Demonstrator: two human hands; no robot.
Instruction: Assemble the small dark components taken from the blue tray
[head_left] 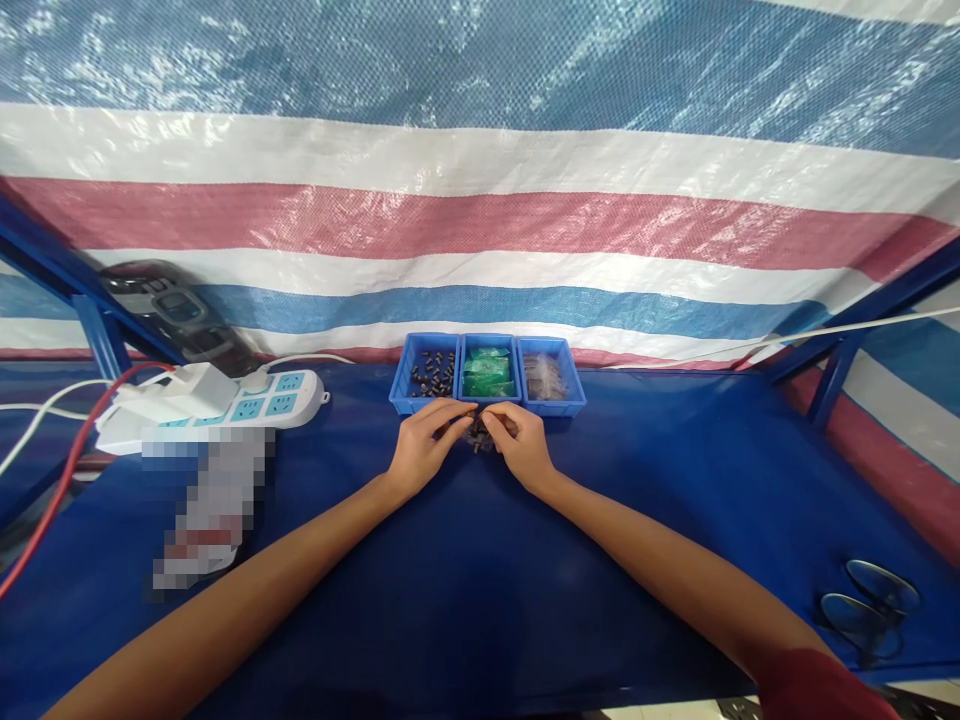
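My left hand (428, 444) and my right hand (520, 445) meet in front of three blue bins, thumbs and fingers drawn together in a pinch. What lies between the fingertips is too small to make out. Under them is a small heap of dark parts (480, 438), partly hidden by the fingers. Just behind my left hand, the left bin (403, 385) holds several small dark screw-like pieces (433, 372). Green packets (487, 372) fill the middle bin, and the right bin (574, 385) contains clear plastic bags (544, 378).
A white power strip (300, 400) with plugs and cables stands at the left, near a blurred-out object (217, 510). Behind it leans a dark packaged device (180, 310). Glasses (862, 610) lie at the right on the blue table (465, 600). A striped tarp (480, 220) hangs behind.
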